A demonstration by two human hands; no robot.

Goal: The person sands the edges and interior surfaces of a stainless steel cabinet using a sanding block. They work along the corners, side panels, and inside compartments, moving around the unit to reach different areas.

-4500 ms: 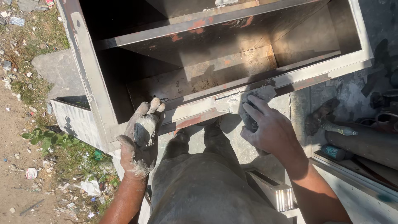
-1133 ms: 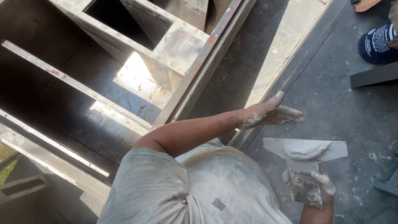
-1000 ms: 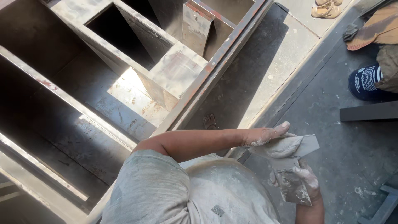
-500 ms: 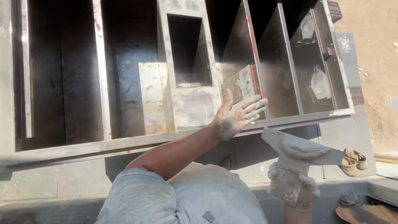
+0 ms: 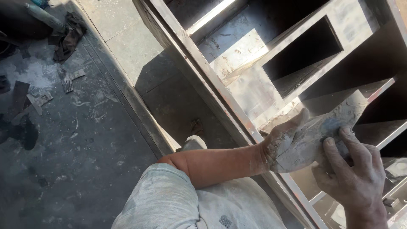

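Putty-coated flat scraper blade point(image 5: 335, 123), long axis toward upper right, pinched in right hand point(image 5: 354, 174); left hand point(image 5: 288, 142) open beneath.

The person wears a light grey short-sleeved shirt point(image 5: 186, 203), creased and dusty, filling the lower middle of the frame; a small dark mark shows on the cloth near the bottom edge. The sleeve ends above the elbow, leaving the forearm bare. Both hands are bare, without gloves. The left hand point(image 5: 284, 142), right of centre, is caked with pale grey powder over palm and fingers. The right hand point(image 5: 356, 178), at the lower right, is dusted with the same grey across knuckles and fingers.
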